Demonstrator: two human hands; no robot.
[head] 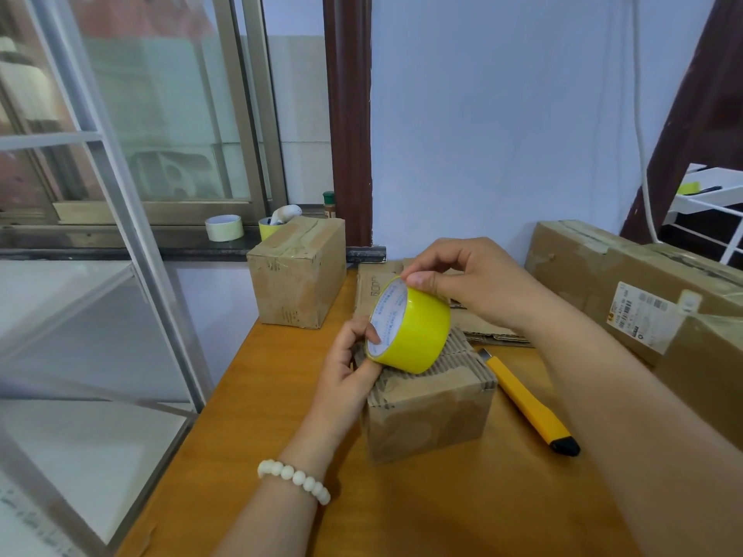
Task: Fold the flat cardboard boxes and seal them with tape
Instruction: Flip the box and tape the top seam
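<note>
Glossy, smooth yellow plastic on the tape roll (420,335) at centre. Matt, scuffed brown cardboard with exposed corrugated ribs on the small box (430,412) below it. Smooth, lightly sheened wood on the table (261,436). Smooth yellow plastic on the knife (530,404), lower right.

I see the yellow tape roll (414,335) tilted on edge over the small folded cardboard box (430,412), with flat cardboard (374,289) lying behind.
</note>
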